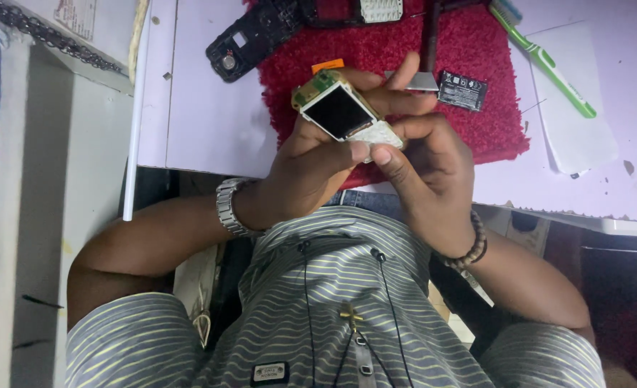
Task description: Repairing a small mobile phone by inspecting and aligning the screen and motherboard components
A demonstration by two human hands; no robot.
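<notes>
Right now both hands hold a stripped phone board [341, 113] above the edge of a red mat [469, 50]. The left hand [308, 169], with a metal watch [229, 207] at its wrist, is clamped on the board from below, thumb pressed against the lower end. The right hand [426, 154], wearing a bead bracelet [473, 248], closes on the same board from the other side, fingers curled behind it and thumb at the keypad end. The board's dark screen faces up, tilted. On the mat lie a black battery [463, 90] and a black phone frame [257, 32]. A green toothbrush [545, 61] rests on the pale table [196, 108], well apart from the hands.
</notes>
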